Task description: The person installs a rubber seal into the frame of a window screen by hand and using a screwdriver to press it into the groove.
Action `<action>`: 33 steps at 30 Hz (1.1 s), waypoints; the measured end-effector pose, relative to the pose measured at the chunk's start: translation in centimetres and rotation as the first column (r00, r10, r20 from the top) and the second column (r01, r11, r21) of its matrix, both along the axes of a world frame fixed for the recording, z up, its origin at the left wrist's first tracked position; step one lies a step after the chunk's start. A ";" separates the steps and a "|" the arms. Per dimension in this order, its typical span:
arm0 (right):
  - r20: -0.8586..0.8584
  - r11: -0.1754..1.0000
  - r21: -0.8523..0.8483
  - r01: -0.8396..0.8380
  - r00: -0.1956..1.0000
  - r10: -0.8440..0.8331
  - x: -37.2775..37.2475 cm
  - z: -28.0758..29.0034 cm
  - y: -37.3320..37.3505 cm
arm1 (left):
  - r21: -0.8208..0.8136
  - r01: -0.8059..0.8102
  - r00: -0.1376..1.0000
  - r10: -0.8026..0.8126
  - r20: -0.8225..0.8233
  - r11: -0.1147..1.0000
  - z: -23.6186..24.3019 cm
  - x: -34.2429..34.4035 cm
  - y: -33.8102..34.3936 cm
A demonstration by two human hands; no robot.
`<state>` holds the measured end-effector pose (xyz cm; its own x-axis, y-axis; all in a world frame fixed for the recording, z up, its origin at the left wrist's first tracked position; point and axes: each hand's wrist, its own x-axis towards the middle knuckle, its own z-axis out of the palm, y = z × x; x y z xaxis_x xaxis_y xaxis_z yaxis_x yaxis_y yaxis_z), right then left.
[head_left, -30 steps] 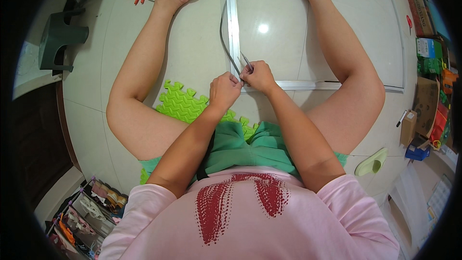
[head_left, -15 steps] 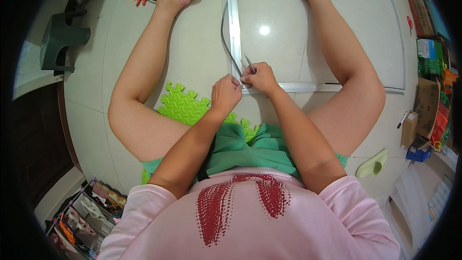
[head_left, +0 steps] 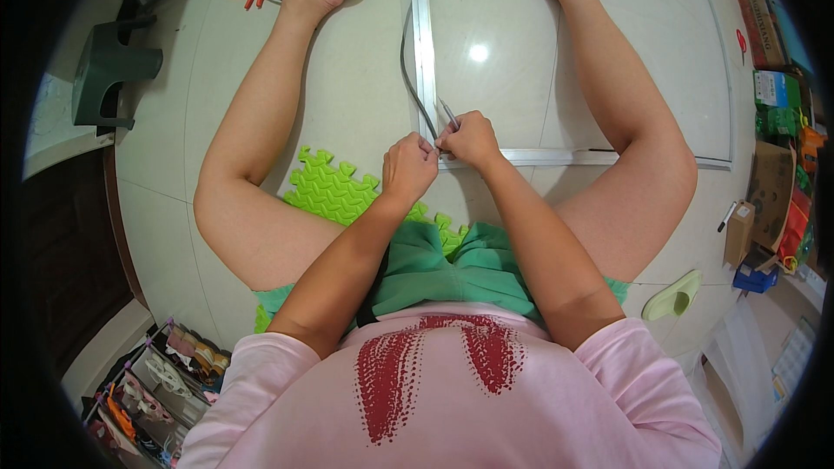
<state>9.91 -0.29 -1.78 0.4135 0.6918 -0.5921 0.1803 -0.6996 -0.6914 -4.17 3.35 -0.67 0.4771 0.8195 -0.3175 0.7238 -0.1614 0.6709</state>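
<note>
Leans over the near left corner of a silvery metal frame, laid flat on a pale tiled floor between bare legs, with both hands at the same spot. Grips a slim grey pointed tool in the closed right hand, point angled up and away from the body. Curls the left hand just beside it; cannot tell, with fingertips so small and crowded, whether pinched on the dark cord or only resting near its end. Could lose the cord to a twist or a spring sideways, judging by the slack bow beside the bar, if held too lightly. Could slip with the tool and scratch the metal or jab the left hand, given such close quarters at the corner. Could also push the frame askew with a careless shift of the right leg, stretched across the lower bar in this view. Looks, as a frame, bright and straight-sided, with fine lengthwise lines along the left bar and a duller lower bar running right, past the knee. Looks, as a cord, thin, dark and smoothly curved; too fine to judge the material.
</note>
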 end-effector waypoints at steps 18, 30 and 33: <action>-0.078 0.994 -0.082 -0.065 0.995 0.058 0.6 2.0 0.0 | -0.003 -0.038 0.999 0.038 -0.034 0.999 -0.1 0.4 0.0; 0.108 0.979 -0.147 -0.140 0.982 0.156 -0.2 1.9 0.5 | -0.061 -0.097 0.995 0.096 -0.028 0.993 0.1 0.5 0.0; 0.248 0.964 -0.154 -0.216 0.936 0.249 -0.4 2.3 0.7 | -0.060 -0.130 0.992 0.130 0.002 0.990 0.1 0.7 -0.3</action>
